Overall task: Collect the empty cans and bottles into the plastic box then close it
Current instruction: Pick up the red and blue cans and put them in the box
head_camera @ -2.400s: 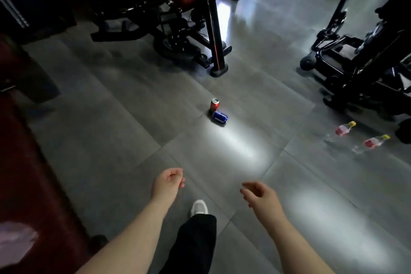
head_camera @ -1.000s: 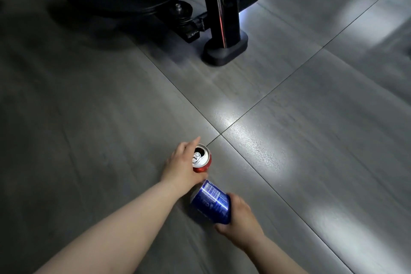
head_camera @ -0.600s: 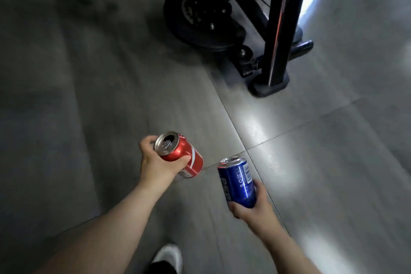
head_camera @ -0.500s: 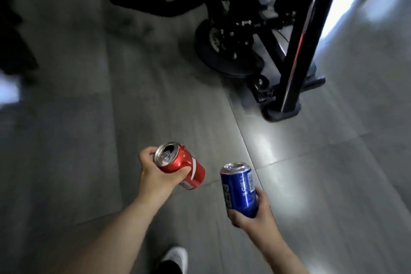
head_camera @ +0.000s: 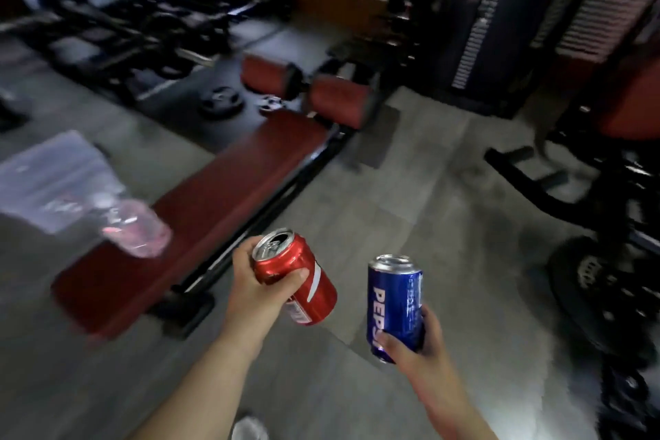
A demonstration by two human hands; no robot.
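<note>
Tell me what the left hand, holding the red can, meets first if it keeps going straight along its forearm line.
Probably the red padded bench: the left hand with its red can points up the frame toward the bench's right edge. Depth is unclear in this blurred view, so it could pass above it.

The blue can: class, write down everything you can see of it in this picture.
The blue can is a shiny metal drink can with a silver top and white PEPSI lettering running down its side. It looks undented. It is held off the floor, roughly upright with a slight tilt, in the right hand, whose fingers wrap its lower part. It sits right of the red can without touching it. Whether its top is open cannot be told.
</note>
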